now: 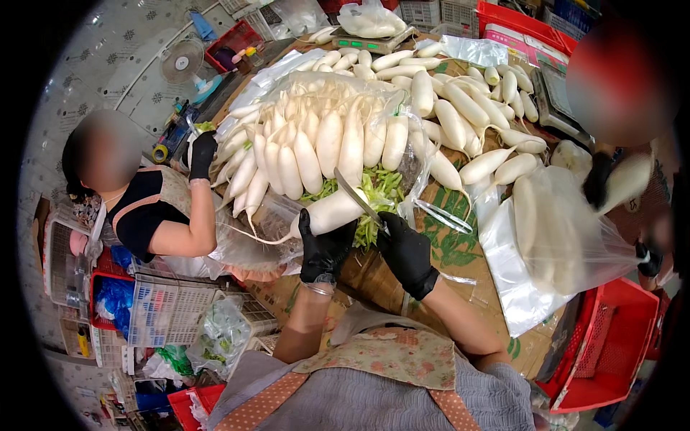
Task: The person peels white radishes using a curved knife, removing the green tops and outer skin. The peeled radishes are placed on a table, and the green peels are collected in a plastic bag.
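A thick white radish (pixel 332 214) lies tilted in my left hand (pixel 325 248), whose black-gloved fingers close around its underside. Its long thin root trails off to the left. My right hand (pixel 405 251), also in a black glove, grips a knife (pixel 357 194) by the handle. The blade slants up and left across the radish's leafy end. Green trimmings (pixel 382 188) are heaped just behind the blade. Beyond them, a large pile of white radishes (pixel 309 136) stands packed together on the table, partly over clear plastic.
At left a co-worker's gloved hand (pixel 203 154) holds a radish. Another person at right handles a clear bag of radishes (pixel 550 230). More loose radishes (pixel 460 108) spread toward the back, near a scale (pixel 560 100). A red crate (pixel 607 345) stands at the lower right.
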Available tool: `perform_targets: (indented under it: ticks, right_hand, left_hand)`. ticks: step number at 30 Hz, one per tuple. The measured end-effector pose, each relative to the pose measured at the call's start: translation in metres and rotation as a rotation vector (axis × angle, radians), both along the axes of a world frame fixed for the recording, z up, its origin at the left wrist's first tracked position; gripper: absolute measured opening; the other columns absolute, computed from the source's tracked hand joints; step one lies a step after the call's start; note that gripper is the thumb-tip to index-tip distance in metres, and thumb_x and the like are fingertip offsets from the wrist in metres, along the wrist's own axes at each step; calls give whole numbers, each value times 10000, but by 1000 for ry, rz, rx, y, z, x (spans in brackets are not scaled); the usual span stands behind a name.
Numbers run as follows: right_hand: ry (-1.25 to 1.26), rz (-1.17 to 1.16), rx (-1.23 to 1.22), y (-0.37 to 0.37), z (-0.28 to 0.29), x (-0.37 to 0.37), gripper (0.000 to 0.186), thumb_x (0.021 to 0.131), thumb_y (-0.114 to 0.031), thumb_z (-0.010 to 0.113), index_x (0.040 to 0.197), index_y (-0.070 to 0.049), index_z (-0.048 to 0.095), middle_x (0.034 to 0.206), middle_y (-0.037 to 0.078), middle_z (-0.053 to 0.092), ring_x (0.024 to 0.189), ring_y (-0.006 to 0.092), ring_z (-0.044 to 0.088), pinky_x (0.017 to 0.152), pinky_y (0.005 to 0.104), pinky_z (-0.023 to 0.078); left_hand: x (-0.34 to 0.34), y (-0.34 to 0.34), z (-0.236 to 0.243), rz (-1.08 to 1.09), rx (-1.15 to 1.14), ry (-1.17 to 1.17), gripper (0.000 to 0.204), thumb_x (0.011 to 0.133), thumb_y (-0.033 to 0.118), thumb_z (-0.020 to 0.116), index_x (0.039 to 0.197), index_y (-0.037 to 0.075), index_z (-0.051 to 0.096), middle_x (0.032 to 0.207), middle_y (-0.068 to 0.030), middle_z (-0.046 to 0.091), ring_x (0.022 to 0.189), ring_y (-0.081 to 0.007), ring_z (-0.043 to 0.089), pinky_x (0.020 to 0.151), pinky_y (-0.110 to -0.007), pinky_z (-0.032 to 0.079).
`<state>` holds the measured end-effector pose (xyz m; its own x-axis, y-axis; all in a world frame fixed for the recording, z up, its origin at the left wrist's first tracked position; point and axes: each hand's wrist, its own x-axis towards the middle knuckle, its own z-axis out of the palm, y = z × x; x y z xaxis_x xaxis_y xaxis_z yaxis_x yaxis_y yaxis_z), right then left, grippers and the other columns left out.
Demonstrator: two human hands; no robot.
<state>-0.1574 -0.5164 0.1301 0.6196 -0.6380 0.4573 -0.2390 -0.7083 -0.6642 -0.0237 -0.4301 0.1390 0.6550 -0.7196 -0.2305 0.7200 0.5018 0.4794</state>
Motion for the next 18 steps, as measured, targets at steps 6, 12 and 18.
perform_targets:
  ticks: [6,12,18]
  right_hand:
    - [28,11,-78,-4,5,2,295,717,-163,584,992,-106,493,747,99,577,562,274,566,471,365,436]
    - [247,69,153,-28,-33,7,331,731,-172,583,1038,-79,505,757,155,598,631,319,574,530,402,440]
    - [377,349,807,-47,-37,-31,417,796,-262,557,1144,-46,481,709,132,598,547,176,568,525,299,448]
  left_hand:
    - [-9,1,14,-38,-65,59,524,824,463,446,1132,40,450,1136,-115,502,1041,-252,476,934,-363,357]
    - [2,5,6,77,57,45,515,807,479,442,1115,66,456,1106,-110,516,1014,-254,493,884,-362,407]
    - [40,14,26,203,66,-61,528,767,504,516,1100,98,468,1095,-76,530,1005,-250,509,864,-387,431]
